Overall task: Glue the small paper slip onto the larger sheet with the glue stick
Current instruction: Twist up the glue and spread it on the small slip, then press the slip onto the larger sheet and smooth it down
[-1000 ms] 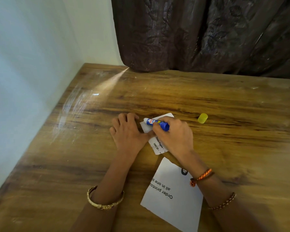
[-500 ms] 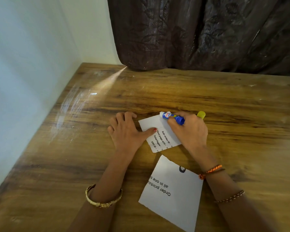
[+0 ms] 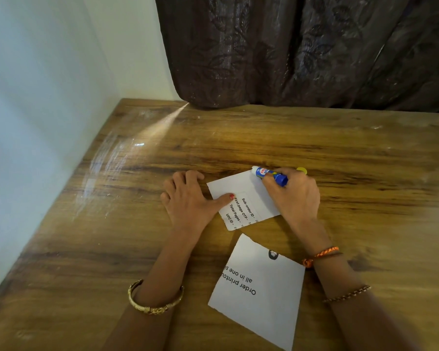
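We see the right hand [image 3: 295, 196] with fingers clenched around the glue stick [image 3: 270, 175], its white tip down on the far corner of the small paper slip [image 3: 243, 198]. Left hand [image 3: 188, 201] lies flat, fingers released and spread, thumb pinning the slip's left edge to the worktop [image 3: 112, 249]. Slip sits mid-worktop, printed lines face up. The larger sheet [image 3: 261, 297] lies nearer us, just below the slip, apart from it. A yellow cap [image 3: 302, 170] peeks out behind the right hand. Dark curtain [image 3: 302, 46] hangs at the far edge.
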